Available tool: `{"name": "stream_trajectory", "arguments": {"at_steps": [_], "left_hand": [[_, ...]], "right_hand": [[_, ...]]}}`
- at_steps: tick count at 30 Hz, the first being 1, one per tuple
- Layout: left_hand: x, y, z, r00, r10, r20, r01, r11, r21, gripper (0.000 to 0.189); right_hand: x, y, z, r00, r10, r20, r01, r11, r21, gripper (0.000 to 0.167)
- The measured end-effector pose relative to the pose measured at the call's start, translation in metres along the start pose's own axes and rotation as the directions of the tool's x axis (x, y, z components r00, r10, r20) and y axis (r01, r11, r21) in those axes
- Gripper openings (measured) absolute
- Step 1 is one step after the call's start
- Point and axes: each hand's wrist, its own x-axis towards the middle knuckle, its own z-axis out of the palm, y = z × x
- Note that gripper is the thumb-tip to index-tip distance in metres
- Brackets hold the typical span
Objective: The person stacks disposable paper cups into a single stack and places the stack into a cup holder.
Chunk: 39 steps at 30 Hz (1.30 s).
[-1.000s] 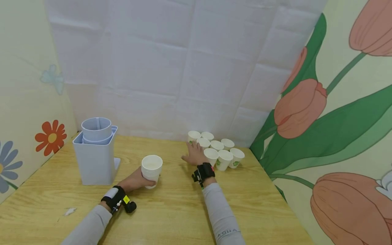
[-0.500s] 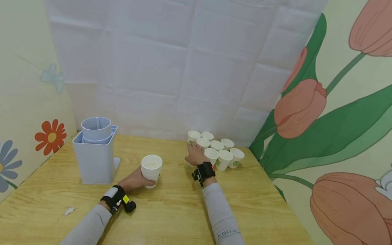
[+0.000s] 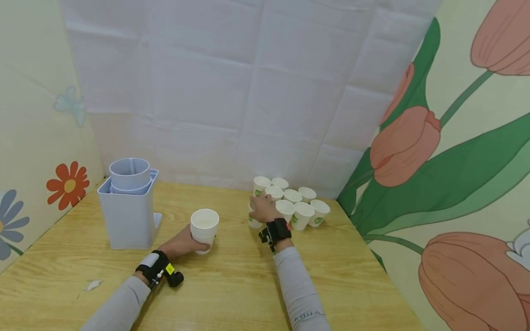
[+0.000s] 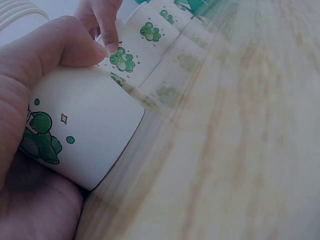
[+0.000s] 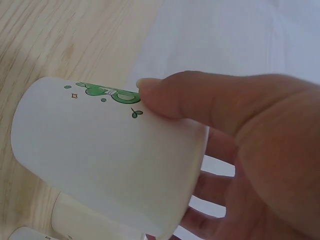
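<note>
My left hand point(image 3: 181, 243) grips nested white paper cups point(image 3: 204, 225) upright over the wooden table, left of centre; stacked rims show in the left wrist view. A green cartoon figure is printed on the outer cup point(image 4: 95, 125). Farther right, my right hand point(image 3: 263, 209) holds a single paper cup point(image 3: 254, 222) near its rim. In the right wrist view the thumb point(image 5: 165, 97) presses the printed side of that cup point(image 5: 105, 145), and the other fingers are partly hidden behind the rim. Right beside this hand stands a group of several matching paper cups point(image 3: 303, 214).
At the left stands a pale blue square container point(image 3: 128, 220) with a round cup-like insert point(image 3: 130, 174). A white cloth point(image 3: 198, 92) hangs behind the table point(image 3: 232, 285). A small white scrap or mark point(image 3: 94, 285) shows near the front left.
My right hand's fingers have drawn in on the leftmost paper cup, which now shows beneath the hand, slightly apart from the group. My left hand and its stack have stayed in place.
</note>
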Motion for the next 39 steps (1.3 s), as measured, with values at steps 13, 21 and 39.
{"name": "stream_trajectory", "arguments": {"at_steps": [13, 21, 39], "left_hand": [[0.001, 0.000, -0.001, 1.000, 0.006, 0.005, -0.006, 1.000, 0.004, 0.085], [0.001, -0.002, -0.001, 1.000, 0.004, 0.007, -0.004, 1.000, 0.012, 0.085], [0.006, -0.011, -0.003, 1.000, -0.014, 0.014, 0.015, 1.000, -0.025, 0.087]], "right_hand": [[-0.012, -0.013, -0.012, 0.997, -0.073, 0.033, 0.073, 0.997, -0.008, 0.060], [-0.014, -0.014, -0.014, 0.987, -0.112, 0.116, 0.104, 0.992, 0.071, 0.063], [-0.026, -0.030, -0.031, 0.978, -0.184, 0.095, 0.167, 0.972, 0.167, 0.061]]}}
